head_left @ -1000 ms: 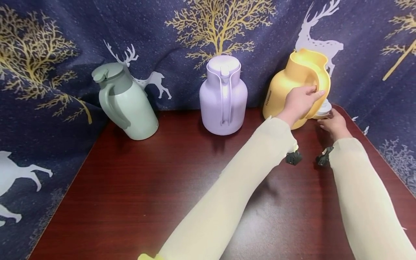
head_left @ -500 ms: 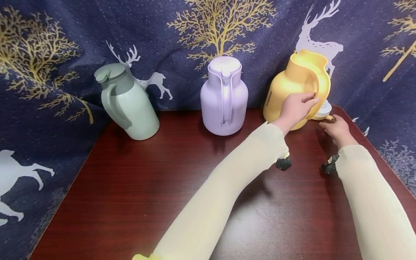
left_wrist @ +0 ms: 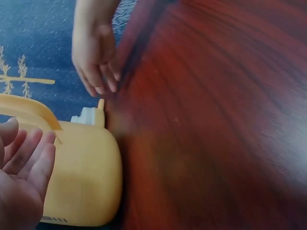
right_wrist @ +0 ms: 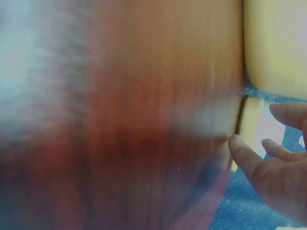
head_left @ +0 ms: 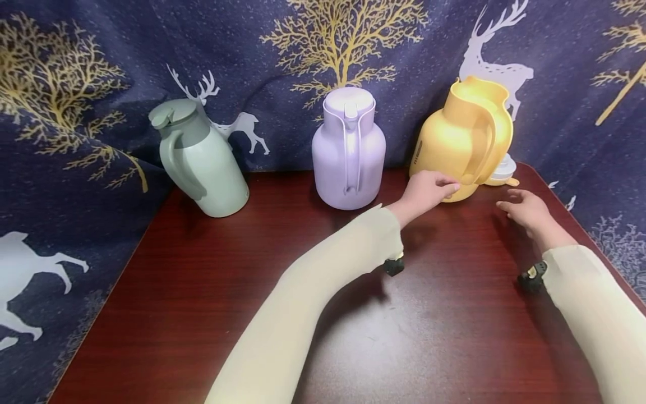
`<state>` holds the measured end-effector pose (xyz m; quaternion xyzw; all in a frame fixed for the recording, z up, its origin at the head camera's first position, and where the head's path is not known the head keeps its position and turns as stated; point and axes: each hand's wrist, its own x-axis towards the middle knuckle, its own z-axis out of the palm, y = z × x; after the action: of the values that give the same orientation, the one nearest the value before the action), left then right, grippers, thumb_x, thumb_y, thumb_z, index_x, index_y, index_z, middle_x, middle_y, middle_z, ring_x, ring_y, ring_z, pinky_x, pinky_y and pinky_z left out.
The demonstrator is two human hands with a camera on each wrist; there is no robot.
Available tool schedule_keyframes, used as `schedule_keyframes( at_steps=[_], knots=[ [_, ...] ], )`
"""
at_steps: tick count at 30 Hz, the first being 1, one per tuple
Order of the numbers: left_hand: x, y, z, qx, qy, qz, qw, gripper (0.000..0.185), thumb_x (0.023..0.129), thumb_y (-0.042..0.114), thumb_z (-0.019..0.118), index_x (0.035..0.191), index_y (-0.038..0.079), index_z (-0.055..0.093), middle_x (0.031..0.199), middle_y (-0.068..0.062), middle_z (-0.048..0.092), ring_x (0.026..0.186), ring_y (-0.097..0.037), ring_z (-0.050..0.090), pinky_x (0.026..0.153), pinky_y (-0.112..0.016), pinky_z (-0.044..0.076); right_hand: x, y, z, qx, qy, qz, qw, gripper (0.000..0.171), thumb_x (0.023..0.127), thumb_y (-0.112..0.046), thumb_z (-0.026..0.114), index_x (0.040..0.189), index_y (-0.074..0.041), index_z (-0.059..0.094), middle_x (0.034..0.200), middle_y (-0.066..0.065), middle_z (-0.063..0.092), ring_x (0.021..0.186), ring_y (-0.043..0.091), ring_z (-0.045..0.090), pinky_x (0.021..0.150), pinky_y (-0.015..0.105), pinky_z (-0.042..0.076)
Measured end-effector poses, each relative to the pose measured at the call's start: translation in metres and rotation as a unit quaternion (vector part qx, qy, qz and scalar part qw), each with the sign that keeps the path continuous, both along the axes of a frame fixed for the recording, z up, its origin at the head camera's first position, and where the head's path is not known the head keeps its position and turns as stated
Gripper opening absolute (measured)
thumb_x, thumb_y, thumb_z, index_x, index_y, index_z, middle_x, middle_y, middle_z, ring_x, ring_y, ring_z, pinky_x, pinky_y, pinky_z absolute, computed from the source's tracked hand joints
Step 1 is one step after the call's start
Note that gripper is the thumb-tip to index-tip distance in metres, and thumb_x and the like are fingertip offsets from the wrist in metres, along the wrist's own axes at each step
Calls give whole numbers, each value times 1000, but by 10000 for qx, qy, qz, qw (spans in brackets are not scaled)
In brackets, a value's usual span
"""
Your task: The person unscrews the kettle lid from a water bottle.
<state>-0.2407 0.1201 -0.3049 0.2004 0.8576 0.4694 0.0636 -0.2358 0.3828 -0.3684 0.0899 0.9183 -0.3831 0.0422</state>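
Observation:
A yellow thermos jug stands upright at the back right of the table, its top uncovered and its handle toward me. Just in front of its body is my left hand, fingers loosely bent and holding nothing; in the left wrist view that hand shows a bare palm beside the jug. Right of the jug lies its lid, white with a yellow tab, partly hidden behind the jug. My right hand hovers near the lid over the table, fingers relaxed and apart from it.
A lilac thermos jug with its lid on stands at the back middle. Farther left is a green thermos jug, also lidded. The dark red table ends at a blue patterned cloth hung behind and at the sides.
My left hand has let go of the yellow jug's handle and moved down and left. My right hand has let go of the lid and drawn back toward me. The jugs stay in place.

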Motion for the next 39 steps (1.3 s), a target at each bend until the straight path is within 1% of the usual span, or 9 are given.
schedule_keyframes(
  at_steps=[5,8,12,15,20,26,28,33,39],
  knots=[
    [12,-14,-8,-169,-416,-308,9985,22,97,26,64,108,11,75,91,-1,78,78,-8,73,59,-8,49,14,-10,4,-224,210,212,9993,62,100,-24,47,143,18,30,135,39,41,68,-16,48,60,8,47],
    [20,-23,-10,-283,-503,-607,9965,22,98,27,62,104,9,75,91,-3,78,77,-10,73,60,-10,52,23,-16,9,-529,439,304,9972,58,101,-24,48,140,16,34,114,10,60,71,-17,51,62,9,50],
    [29,-35,-10,-329,-508,-1042,9927,24,98,25,61,105,6,74,92,-7,77,72,-8,71,61,-13,54,37,-24,19,-679,700,415,9944,28,100,-26,51,124,-11,53,83,-34,53,70,-16,56,62,12,53],
    [35,-47,-10,-425,-518,-1313,9891,23,99,23,60,108,5,73,94,-9,77,71,-6,70,61,-14,54,47,-32,27,-623,850,530,9930,12,100,-26,52,108,-35,48,79,-40,53,69,-17,56,61,11,53],
    [43,-70,-8,-778,-469,-1538,9839,22,99,20,59,112,7,72,98,-8,77,81,-11,73,62,-11,53,62,-46,41,-559,1138,706,9894,22,100,-23,54,103,-44,48,81,-44,53,73,-22,54,61,7,49],
    [55,-107,0,-1229,-119,-1689,9779,22,98,22,61,114,10,71,101,-5,77,85,-8,73,73,-10,49,79,-66,55,-167,1539,908,9838,20,99,-22,58,112,-36,54,90,-48,51,78,-26,51,64,4,43],
    [57,-123,4,-1203,-19,-1674,9785,23,98,21,61,115,9,71,101,-6,77,87,-9,73,77,-10,48,83,-75,60,-53,1707,972,9805,19,98,-21,59,117,-26,57,94,-49,49,80,-27,49,66,3,40],
    [59,-160,11,-805,-36,-1372,9873,25,97,18,62,116,3,69,103,-10,77,90,-16,73,75,-14,52,90,-102,74,-70,1933,1187,9739,32,98,-18,60,126,-4,57,100,-47,49,84,-26,50,70,0,40],
    [66,-196,27,-332,-83,-787,9963,24,95,13,64,115,4,71,102,-11,77,87,-16,74,67,-19,54,98,-129,96,0,2104,1625,9640,34,95,-14,63,128,-5,58,100,-43,54,83,-24,54,71,1,41]
  ],
)
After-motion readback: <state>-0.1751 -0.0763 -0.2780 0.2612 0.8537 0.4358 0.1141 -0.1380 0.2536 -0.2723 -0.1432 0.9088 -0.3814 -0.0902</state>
